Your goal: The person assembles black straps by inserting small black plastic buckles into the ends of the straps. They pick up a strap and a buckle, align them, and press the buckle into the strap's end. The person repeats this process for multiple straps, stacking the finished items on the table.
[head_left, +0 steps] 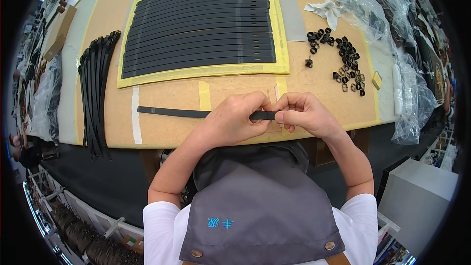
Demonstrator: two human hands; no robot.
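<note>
A flat black strap (171, 112) lies crosswise near the table's front edge, its free end pointing left. My left hand (239, 116) is closed round it a little way from its right end. At that end my right hand (309, 116) pinches the strap between thumb and fingers, close beside the left. What the right fingertips cover is hidden. Beyond my hands, many black straps lie side by side on a yellow-edged board (206, 79), each with a small slot near its right end.
To the left, a bundle of black straps (95, 93) hangs over the table edge. Small black and metal buckles (348, 54) lie scattered on the right, near a yellow block (377, 80). Clear plastic wrapping (412, 98) covers the far right. A crumpled white cloth (326, 11) sits behind the buckles.
</note>
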